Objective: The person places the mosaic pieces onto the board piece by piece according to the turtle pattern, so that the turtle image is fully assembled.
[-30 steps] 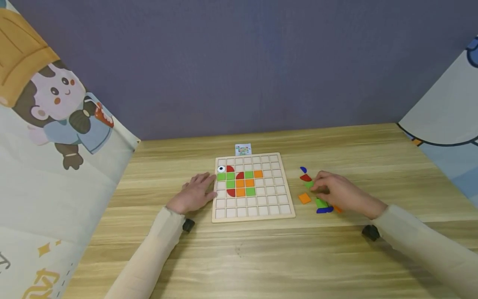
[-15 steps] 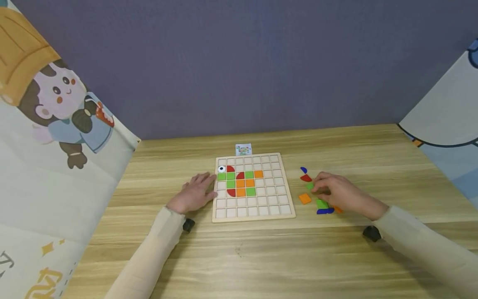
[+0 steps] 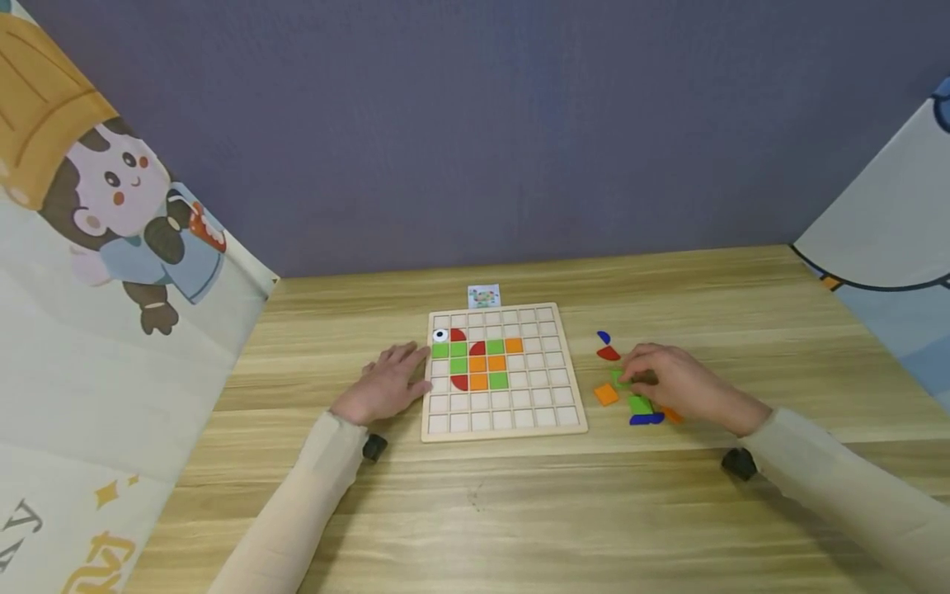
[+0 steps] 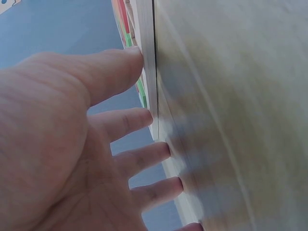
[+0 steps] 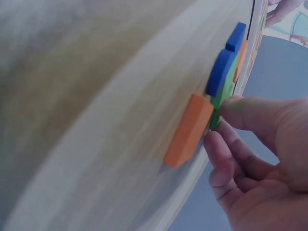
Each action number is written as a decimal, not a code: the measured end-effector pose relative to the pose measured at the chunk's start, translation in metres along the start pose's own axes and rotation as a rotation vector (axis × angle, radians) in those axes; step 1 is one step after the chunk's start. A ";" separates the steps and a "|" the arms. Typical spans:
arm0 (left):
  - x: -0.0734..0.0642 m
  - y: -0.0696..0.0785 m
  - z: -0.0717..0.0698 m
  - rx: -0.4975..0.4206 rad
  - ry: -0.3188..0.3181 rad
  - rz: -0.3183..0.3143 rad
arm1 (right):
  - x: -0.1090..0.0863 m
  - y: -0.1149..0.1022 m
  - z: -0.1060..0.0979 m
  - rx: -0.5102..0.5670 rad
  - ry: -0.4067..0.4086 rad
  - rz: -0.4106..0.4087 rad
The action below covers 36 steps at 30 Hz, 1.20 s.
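Note:
A wooden grid board (image 3: 505,435) holds red, green and orange tiles and a round eye tile (image 3: 440,336) in its upper left part. My left hand (image 3: 386,384) lies spread at the board's left edge; in the left wrist view its thumb (image 4: 115,70) is against the side of the frame. To the right of the board, my right hand (image 3: 671,379) pinches a small green tile (image 3: 617,377) between thumb and forefinger, low over the table. Its fingers partly hide that tile. Nearby lie a larger green tile (image 3: 639,405) and an orange tile (image 3: 605,394).
Behind the hand's tile are a red piece (image 3: 609,353) and a blue piece (image 3: 604,337). More blue pieces (image 3: 646,419) and an orange piece (image 5: 189,132) lie beneath the right hand. A picture card (image 3: 484,296) touches the board's far edge. A dark wall (image 3: 519,132) stands behind the table.
My right hand has shifted slightly toward me, and the small green tile at its fingertips has moved with it. The left hand and the tiles on the board look unmoved.

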<state>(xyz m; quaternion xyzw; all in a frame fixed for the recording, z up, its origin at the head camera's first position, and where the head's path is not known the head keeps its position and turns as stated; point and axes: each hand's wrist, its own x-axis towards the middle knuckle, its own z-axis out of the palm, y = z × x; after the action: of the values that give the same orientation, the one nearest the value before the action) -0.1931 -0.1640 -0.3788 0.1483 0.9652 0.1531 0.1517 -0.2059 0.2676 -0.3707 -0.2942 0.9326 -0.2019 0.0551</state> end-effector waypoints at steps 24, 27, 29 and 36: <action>0.001 -0.002 0.001 0.010 -0.005 -0.001 | 0.083 -0.048 0.005 0.057 -0.083 -0.244; 0.001 -0.002 0.001 0.018 -0.007 0.002 | 0.096 -0.057 0.008 0.051 -0.120 -0.248; 0.002 -0.002 0.001 0.021 -0.006 0.005 | 0.103 -0.062 0.010 0.052 -0.133 -0.252; 0.001 0.000 -0.001 0.012 -0.006 0.005 | 0.117 -0.071 0.014 0.095 -0.149 -0.268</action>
<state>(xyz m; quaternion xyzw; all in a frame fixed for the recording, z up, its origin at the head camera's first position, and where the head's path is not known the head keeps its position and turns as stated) -0.1941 -0.1645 -0.3783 0.1521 0.9652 0.1475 0.1532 -0.2617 0.1429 -0.3531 -0.4275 0.8676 -0.2288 0.1105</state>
